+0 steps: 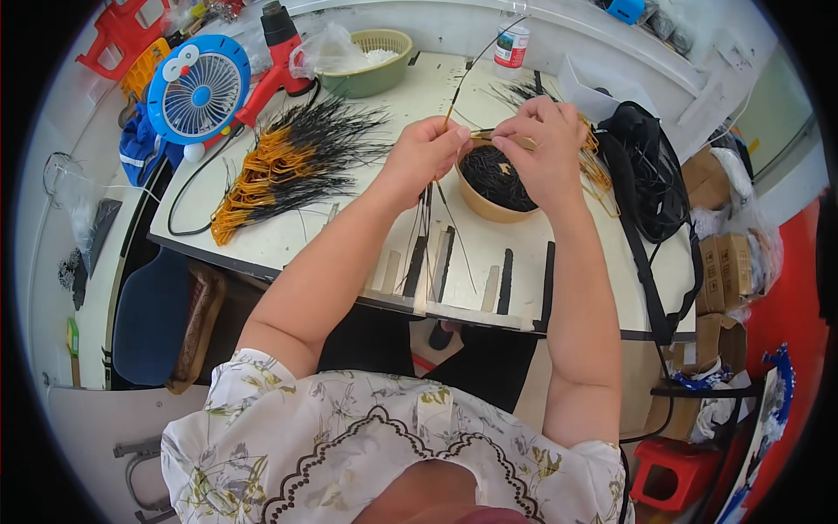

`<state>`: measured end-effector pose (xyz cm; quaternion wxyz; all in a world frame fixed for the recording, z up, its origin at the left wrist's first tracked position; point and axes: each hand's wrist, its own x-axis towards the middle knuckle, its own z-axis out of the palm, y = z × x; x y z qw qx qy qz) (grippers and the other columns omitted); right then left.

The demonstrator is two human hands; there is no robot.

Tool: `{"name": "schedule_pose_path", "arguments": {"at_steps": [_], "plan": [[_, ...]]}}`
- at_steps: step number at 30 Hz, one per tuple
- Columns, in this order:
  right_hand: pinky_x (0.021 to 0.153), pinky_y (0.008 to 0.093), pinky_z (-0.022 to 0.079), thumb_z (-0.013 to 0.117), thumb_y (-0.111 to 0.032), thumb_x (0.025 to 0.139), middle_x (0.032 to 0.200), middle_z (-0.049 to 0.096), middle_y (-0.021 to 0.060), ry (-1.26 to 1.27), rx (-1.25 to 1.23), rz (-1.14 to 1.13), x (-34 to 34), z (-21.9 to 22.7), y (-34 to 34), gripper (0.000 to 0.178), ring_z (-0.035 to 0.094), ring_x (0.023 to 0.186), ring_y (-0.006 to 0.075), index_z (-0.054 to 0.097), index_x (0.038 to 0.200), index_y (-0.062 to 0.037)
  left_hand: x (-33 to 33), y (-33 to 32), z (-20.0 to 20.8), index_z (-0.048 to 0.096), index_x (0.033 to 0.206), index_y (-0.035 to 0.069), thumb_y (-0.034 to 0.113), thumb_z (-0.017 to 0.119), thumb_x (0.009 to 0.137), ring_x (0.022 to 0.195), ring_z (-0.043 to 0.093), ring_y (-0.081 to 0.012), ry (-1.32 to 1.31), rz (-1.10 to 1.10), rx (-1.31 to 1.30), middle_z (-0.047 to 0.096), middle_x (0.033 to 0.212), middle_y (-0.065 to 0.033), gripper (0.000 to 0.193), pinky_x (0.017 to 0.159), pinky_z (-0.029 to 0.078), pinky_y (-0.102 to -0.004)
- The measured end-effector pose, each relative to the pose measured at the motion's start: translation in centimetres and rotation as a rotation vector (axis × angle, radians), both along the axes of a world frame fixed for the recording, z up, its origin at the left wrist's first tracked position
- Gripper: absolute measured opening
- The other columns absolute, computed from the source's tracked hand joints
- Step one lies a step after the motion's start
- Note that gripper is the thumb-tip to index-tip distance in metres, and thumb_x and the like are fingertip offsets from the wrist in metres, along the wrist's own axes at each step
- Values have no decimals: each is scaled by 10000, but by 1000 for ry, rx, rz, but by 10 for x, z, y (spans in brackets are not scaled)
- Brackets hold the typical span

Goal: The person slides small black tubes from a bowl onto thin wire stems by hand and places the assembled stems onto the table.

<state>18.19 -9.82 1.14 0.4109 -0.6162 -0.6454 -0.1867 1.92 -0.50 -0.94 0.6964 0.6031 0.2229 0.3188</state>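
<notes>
My left hand [426,159] is closed in a pinch on a thin orange-and-black wire [456,90], which sticks up past the fingers while dark strands hang below the hand. My right hand [543,147] is closed too, fingertips together close to the left thumb; an orange length runs between the hands, and whatever else it grips is hidden. Under the hands stands a tan bowl [476,203] full of short black tube-like pieces [496,179]. On the left lies a large bundle of orange wires with black ends [279,166]. A second wire bundle [597,171] is partly behind my right hand.
A blue fan [199,96], a red heat gun [281,65] and a green basket [377,77] stand at the back left. Further right are a white bottle [511,45], a white bin [598,92] and a black bag [650,175]. Dark and pale strips [443,262] line the table's front.
</notes>
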Motion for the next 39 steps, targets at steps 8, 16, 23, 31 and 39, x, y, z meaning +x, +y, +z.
{"name": "schedule_pose_path", "arguments": {"at_steps": [8,16,23,31,39], "plan": [[637,260,405,681,-189,792,700,577,14,469,-199,193,-1,-7,4,126,538,718,124,693,769,-66,-1,2,-1,579,814,38,183,571,895,474,343,-32,23,27,35,445,574,54,167,430,275,-206],[568,211,391,632,-126,838,657,588,-7,745,-456,353,3,-9,9,146,502,605,60,659,779,5,0,1,-2,582,811,34,185,582,879,482,354,-31,17,26,75,454,581,49,166,436,283,-205],[600,197,398,639,-108,830,724,604,-7,793,-365,468,4,-17,12,104,516,655,56,646,812,-6,0,0,-2,593,818,39,195,588,873,516,370,-30,21,-1,111,463,605,51,165,460,294,-200],[652,209,431,625,-73,832,740,614,0,891,-454,483,10,-15,13,71,537,691,55,649,824,-7,0,-1,-1,595,818,37,188,586,870,540,388,-32,37,55,142,478,623,44,160,484,316,-198],[668,209,435,623,-71,830,732,611,-6,823,-331,504,2,-16,11,75,538,691,57,644,811,-1,0,-2,-1,579,816,40,174,576,875,531,385,-34,8,-5,108,477,622,39,147,470,306,-199]]}}
